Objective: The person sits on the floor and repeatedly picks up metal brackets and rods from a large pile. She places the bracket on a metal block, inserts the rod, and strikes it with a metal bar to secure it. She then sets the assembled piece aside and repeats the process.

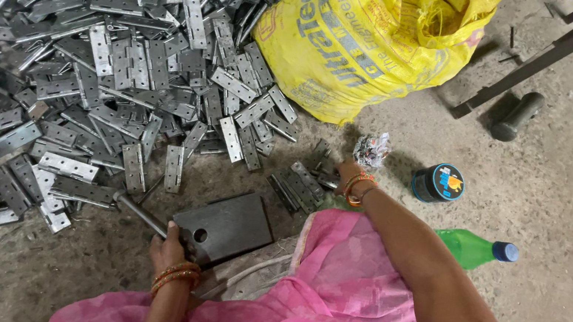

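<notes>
A large heap of grey metal hinges (91, 59) covers the concrete floor at the left. My left hand (170, 243), with orange bangles at the wrist, is closed around the near end of a thin metal rod (141, 212), right beside a dark steel block (229, 224) with a round hole. My right hand (348, 170) reaches forward to a small stack of hinges (298, 183) in front of my knee. Its fingers are mostly hidden behind the wrist and bangles. Pink cloth (342, 296) covers my lap.
A bulging yellow sack (363, 37) stands behind the hinge heap. Near my right hand lie a crumpled foil wrapper (372, 149), a dark round tin (439, 182) and a green bottle (472, 247) on its side. A dark cylinder (517, 115) and a black bar (539, 62) lie farther right.
</notes>
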A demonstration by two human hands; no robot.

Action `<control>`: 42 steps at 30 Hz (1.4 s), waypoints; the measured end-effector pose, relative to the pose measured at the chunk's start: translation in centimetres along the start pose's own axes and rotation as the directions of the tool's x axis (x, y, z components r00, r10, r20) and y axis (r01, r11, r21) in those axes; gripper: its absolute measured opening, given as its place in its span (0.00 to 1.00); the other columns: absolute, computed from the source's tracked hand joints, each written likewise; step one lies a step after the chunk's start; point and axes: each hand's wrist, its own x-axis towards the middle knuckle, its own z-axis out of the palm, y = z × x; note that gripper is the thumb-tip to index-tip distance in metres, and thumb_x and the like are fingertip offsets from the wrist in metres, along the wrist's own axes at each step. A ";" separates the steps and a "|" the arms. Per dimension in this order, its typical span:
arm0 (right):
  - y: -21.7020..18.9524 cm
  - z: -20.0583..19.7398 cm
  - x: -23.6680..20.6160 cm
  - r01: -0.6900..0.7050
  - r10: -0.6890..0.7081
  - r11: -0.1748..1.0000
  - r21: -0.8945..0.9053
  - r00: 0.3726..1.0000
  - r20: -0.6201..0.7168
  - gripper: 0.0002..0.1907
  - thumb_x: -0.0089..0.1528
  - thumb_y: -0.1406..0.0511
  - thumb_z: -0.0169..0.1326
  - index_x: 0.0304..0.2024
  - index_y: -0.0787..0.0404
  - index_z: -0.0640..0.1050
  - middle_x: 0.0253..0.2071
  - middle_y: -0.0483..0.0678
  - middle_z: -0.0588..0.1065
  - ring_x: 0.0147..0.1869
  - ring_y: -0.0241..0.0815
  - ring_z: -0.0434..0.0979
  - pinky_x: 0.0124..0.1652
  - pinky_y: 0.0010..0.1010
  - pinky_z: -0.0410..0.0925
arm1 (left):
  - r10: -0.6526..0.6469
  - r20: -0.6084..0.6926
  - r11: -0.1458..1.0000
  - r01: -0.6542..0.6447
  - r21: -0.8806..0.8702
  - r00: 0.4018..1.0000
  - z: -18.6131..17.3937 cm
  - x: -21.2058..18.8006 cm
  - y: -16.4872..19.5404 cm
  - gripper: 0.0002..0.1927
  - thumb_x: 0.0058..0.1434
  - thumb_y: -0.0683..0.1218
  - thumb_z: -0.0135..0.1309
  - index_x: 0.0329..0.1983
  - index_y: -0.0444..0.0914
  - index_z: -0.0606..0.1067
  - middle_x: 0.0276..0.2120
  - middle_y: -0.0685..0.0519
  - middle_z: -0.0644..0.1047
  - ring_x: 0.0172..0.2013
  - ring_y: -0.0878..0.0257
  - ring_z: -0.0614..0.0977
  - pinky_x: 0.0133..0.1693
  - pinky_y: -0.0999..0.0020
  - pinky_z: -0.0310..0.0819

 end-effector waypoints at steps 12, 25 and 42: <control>6.7 0.8 -2.0 -0.168 0.197 0.978 -0.126 0.941 0.275 0.39 0.47 0.48 0.71 0.57 0.56 0.81 0.54 0.54 0.79 0.57 0.54 0.80 0.55 0.45 0.73 | -0.048 0.022 0.999 0.048 -0.018 0.999 0.3 -0.7 1.1 0.16 0.70 0.53 0.52 0.34 0.38 0.66 0.19 0.54 0.69 0.16 0.63 0.69 0.17 0.64 0.59; -6.5 -3.0 0.9 -0.023 0.040 0.984 0.174 0.995 -0.096 0.23 0.59 0.49 0.61 0.48 0.56 0.82 0.47 0.55 0.82 0.50 0.53 0.83 0.51 0.40 0.75 | -0.002 -0.043 0.987 0.009 0.160 0.999 0.3 0.2 -0.6 0.14 0.67 0.52 0.56 0.40 0.37 0.69 0.25 0.52 0.73 0.19 0.65 0.70 0.20 0.65 0.63; -19.7 -1.5 5.1 -0.102 0.216 0.726 0.680 0.973 -0.086 0.26 0.56 0.53 0.67 0.50 0.62 0.82 0.46 0.57 0.82 0.50 0.51 0.84 0.52 0.39 0.74 | 0.066 -0.084 0.994 -0.058 0.088 0.994 0.4 4.7 -5.0 0.19 0.66 0.52 0.57 0.45 0.33 0.69 0.29 0.49 0.73 0.25 0.61 0.71 0.26 0.59 0.66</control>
